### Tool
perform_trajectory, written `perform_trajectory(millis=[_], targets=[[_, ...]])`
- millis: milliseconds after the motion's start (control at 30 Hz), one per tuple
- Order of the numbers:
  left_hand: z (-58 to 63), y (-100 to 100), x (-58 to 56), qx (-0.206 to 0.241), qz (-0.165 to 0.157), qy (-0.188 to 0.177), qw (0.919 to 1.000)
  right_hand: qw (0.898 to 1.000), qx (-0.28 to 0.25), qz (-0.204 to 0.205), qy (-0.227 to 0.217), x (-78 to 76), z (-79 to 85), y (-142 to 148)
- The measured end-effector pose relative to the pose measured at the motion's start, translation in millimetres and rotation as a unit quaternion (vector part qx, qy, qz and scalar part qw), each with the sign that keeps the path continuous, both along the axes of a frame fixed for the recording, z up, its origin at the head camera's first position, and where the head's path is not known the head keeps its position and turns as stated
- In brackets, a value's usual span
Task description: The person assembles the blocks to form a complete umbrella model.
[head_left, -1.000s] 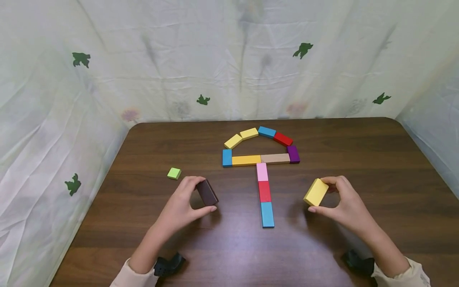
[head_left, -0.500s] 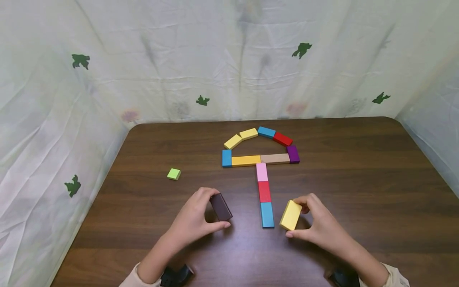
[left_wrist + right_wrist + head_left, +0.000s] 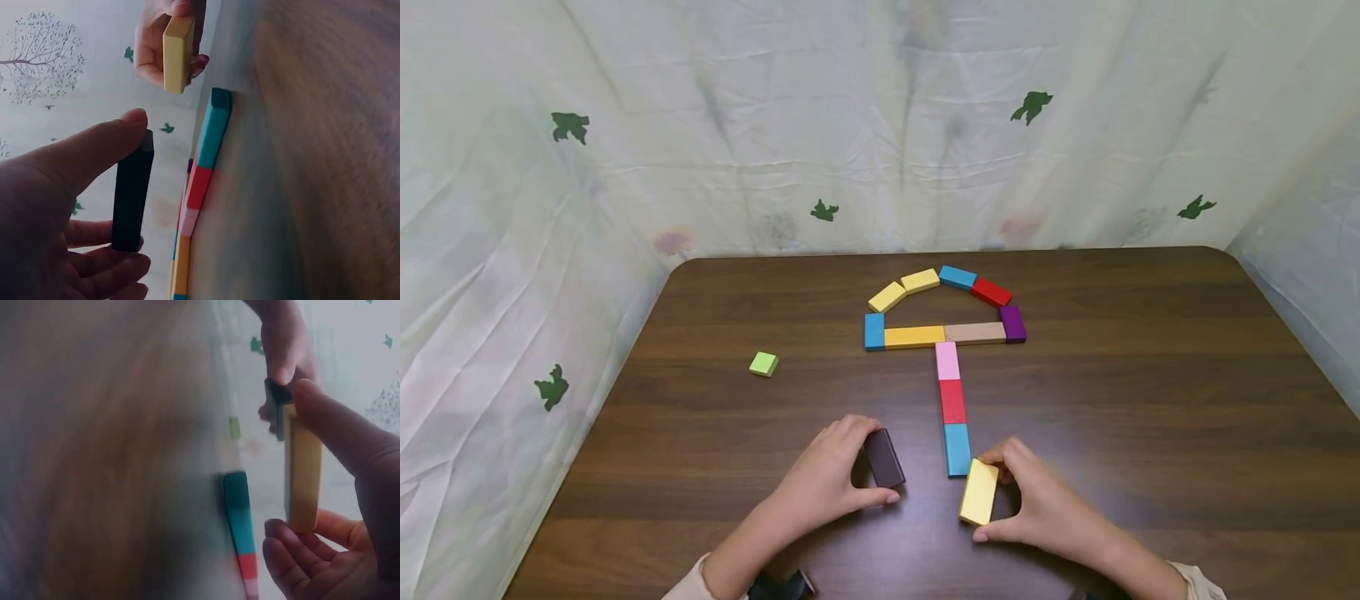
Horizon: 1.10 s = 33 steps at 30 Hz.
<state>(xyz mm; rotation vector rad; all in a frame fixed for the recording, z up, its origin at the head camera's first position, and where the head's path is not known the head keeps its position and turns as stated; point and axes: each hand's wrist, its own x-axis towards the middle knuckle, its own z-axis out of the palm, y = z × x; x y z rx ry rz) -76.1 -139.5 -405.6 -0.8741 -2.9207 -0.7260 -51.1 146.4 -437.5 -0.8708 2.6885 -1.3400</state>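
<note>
My left hand [image 3: 827, 471] pinches a dark brown block [image 3: 884, 458] between thumb and fingertips, left of the column's near end. In my right hand [image 3: 1037, 504] a yellow block [image 3: 979, 492] is held by its two ends, close to the near end of the column's blue block [image 3: 957, 450]. Both wrist views show the dark block [image 3: 131, 197] and the yellow block [image 3: 303, 472] raised off the table. The column runs on through a red block [image 3: 952, 402] and a pink block [image 3: 947, 361], up to a yellow-orange block [image 3: 914, 337] and a tan block [image 3: 974, 332].
Above that row, blocks arch from a blue one [image 3: 875, 332] over yellow, blue and red to a purple one [image 3: 1012, 324]. A small green block [image 3: 763, 364] lies apart at left. Pale curtains [image 3: 880, 125] stand behind the brown table [image 3: 1150, 375].
Both hands have moved toward the near end of the column with their blocks, the left hand rightward and nearer, the right hand leftward and nearer. The laid blocks stay put.
</note>
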Motion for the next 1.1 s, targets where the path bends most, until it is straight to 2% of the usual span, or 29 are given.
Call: perform_trajectory(millis=[400,633,767,933,1000,1100], targets=[[-12.0,7,2.4,-0.046,-0.021,-0.021,0.9985,0.997,0.072,0.021,-0.027,12.4,-5.3,-10],[-17.6,8,2.6,-0.077,-0.027,-0.044,0.9957,0.995,0.098,0.003,0.005,15.4,-9.8,-15],[-18.6,8,2.7,-0.083,-0.029,-0.05,0.9949,0.994,0.112,0.0,-0.001,16.6,-8.6,-16],[-18.8,9,2.4,-0.084,-0.027,-0.052,0.9947,0.993,0.103,0.036,-0.042,13.2,-0.7,-11],[-18.9,9,2.4,-0.084,-0.027,-0.053,0.9947,0.994,0.088,0.058,-0.042,11.4,0.7,-7],[-18.9,9,2.1,-0.084,-0.027,-0.055,0.9946,0.994,0.063,0.087,-0.017,9.7,-0.1,-4]])
